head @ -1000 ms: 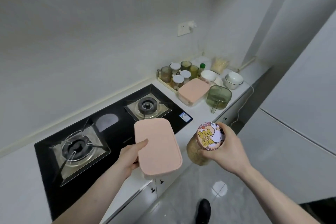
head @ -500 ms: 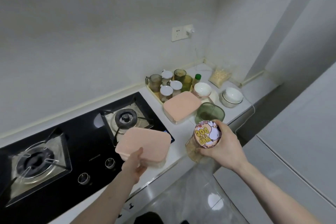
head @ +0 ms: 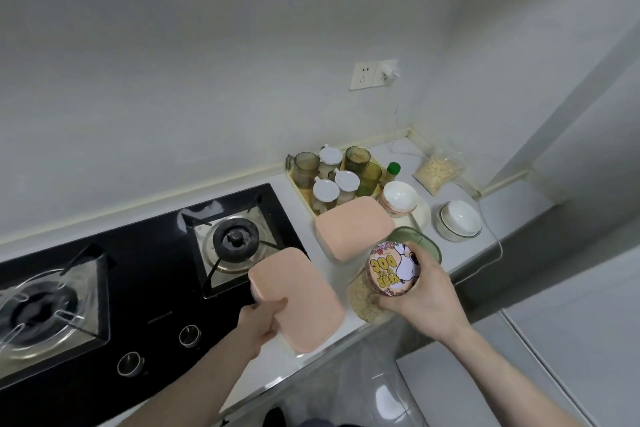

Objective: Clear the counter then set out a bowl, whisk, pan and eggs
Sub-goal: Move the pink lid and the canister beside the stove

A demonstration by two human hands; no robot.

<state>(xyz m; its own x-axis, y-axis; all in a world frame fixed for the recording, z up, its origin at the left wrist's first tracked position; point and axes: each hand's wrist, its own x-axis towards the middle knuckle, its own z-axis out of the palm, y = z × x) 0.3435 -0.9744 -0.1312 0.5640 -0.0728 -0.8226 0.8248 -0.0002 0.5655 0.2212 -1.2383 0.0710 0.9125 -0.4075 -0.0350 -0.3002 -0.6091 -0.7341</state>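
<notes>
Left hand (head: 265, 317) grips pink box (head: 296, 298) over counter edge (head: 311, 362) | right hand (head: 420, 295) clasps jar (head: 375, 282)

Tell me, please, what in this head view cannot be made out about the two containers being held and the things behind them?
- Pink-lidded box in the left hand: contents hidden by its opaque lid.
- Jar in the right hand: its far side is covered by the fingers; the small lid print is illegible.
- Green container: mostly hidden behind the jar's lid.
- White-lidded jars in the tray: contents too small to tell.
</notes>
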